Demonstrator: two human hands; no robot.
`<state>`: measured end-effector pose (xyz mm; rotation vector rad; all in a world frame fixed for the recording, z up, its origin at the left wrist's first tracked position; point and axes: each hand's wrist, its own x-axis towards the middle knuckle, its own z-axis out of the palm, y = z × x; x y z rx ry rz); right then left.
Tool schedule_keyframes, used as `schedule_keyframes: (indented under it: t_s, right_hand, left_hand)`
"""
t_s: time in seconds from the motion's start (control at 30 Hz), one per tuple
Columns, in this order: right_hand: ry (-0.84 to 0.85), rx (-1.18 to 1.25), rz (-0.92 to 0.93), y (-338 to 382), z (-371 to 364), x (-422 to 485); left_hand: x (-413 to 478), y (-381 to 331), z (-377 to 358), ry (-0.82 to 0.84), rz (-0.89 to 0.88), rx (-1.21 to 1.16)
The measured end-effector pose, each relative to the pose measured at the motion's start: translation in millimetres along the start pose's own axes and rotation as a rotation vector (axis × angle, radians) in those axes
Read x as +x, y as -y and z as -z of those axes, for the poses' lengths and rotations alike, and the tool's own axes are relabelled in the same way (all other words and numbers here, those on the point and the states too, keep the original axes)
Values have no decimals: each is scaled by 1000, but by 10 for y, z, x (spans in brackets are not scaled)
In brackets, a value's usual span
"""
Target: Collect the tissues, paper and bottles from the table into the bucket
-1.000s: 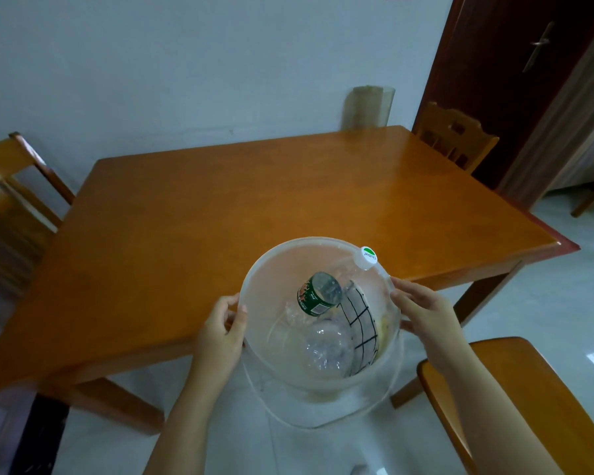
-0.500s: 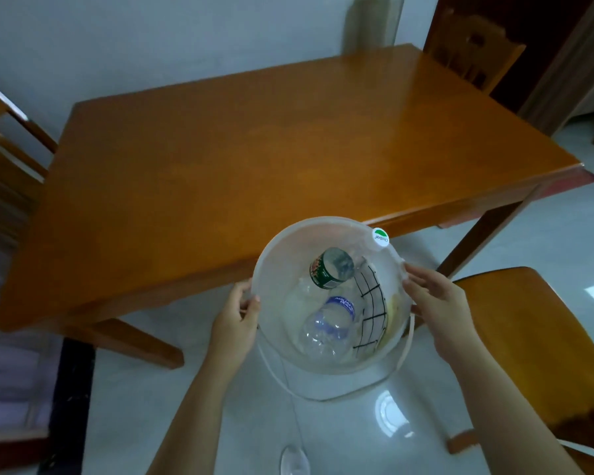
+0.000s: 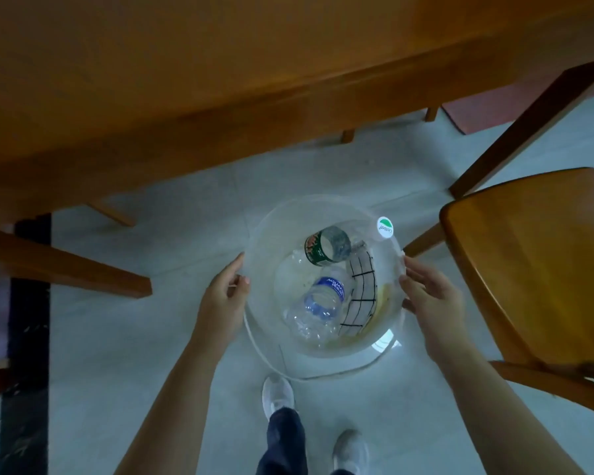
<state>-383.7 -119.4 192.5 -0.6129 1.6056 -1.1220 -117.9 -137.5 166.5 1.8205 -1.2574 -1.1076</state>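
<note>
Lowered since a second ago: bucket (image 3: 264,234) off the table's (image 3: 220,80) near edge, now down by the floor (image 3: 134,337). Gripped at its rim by left hand (image 3: 225,299) and right hand (image 3: 429,299). Inside: two bottles, green-labelled (image 3: 326,250) and blue-labelled (image 3: 318,311), plus one gridded paper (image 3: 360,296). Tissues indiscernible. Collecting probably finished.

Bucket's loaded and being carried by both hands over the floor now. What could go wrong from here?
The left hand and right hand only press the sides of the translucent plastic bucket; its thin white handle hangs unused, so it may slip. The wooden chair sits close on the right and could snag it.
</note>
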Motion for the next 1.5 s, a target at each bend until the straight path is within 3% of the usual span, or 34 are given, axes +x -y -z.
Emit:
schedule_keyframes:
  t_s: [0.13,0.43,0.7,1.2,1.4,1.5]
  right_hand:
    - [-43,25,-56,-836,-21,310]
    - [-45,18,-135,-2577,42,1012]
    - [-57,15,-199,-3494,116,1365]
    - [-84,40,-317,-3986,182,1487]
    - [-109,-32,-373,-3776,178,1339]
    - [-128,-159,-259,-3532,154,1201]
  left_hand:
    - [144,629,-344,10,49,5]
    - [423,2090,-1117,-14,315,-306]
    - [565,3025,-1633,3,466,-338]
    - [623,3583,-1841,25,488,-323]
    - [464,3391,-1711,2,390,-194]
    - [340,3160,-1626,-9,281,-115]
